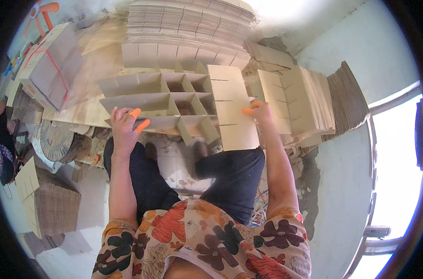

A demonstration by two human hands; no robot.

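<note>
In front of me is a cardboard divider grid (148, 102), made of long slotted strips crossed by short ones. My left hand (124, 128) grips the near long strip toward its left end, orange covers on thumb and forefinger. At the grid's right end, my right hand (259, 113) pinches the right edge of a slotted cardboard strip (232, 100). That strip stands broad side toward me, its slots running in from one edge. Orange covers show on the right hand's fingers too. Whether this strip is seated in the long strips cannot be made out.
Tall stacks of slotted cardboard strips (188, 28) stand behind the grid. More strips (309, 102) lean at the right. A box with red strapping (51, 65) sits at the far left, an orange fan (44, 14) behind it. A cardboard bundle (53, 204) stands on the floor.
</note>
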